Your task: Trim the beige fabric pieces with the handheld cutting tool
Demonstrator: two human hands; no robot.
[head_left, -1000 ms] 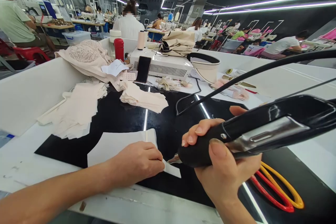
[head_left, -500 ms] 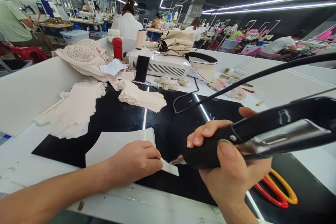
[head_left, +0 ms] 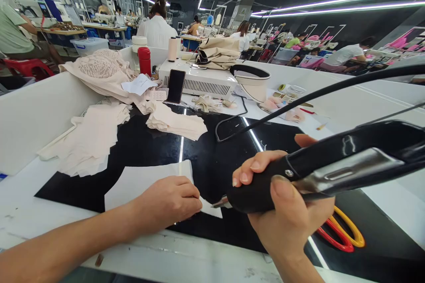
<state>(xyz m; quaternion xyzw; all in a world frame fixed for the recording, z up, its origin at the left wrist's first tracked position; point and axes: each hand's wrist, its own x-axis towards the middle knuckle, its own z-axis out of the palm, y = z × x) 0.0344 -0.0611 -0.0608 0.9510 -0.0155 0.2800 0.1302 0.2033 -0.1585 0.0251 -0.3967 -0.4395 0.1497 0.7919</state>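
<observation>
A curved white sheet (head_left: 133,185) lies on the black mat (head_left: 229,230). My left hand (head_left: 175,199) is closed at its right part, thumb and fingers pinched on the sheet's edge. My right hand (head_left: 288,208) is wrapped round a black handheld tool (head_left: 259,185) with a metal lever and a cord. The tool's pointed metal tip is at the narrow right end of the sheet, just right of my left fingers. Whether the tip touches the sheet is hard to tell. Scissors with red and yellow handles (head_left: 348,230) lie beside my right wrist.
Stacks of beige fabric pieces (head_left: 93,137) (head_left: 175,121) lie at the back of the mat. Behind are a phone (head_left: 175,86), a red bottle (head_left: 144,60) and a white vented box (head_left: 199,82). The black cord (head_left: 318,90) arches over the right side. Several people sit at sewing machines beyond.
The tool's tip has moved slightly left relative to the sheet, onto or over its narrow end. The whole view has shifted a little. Both hands keep their hold.
</observation>
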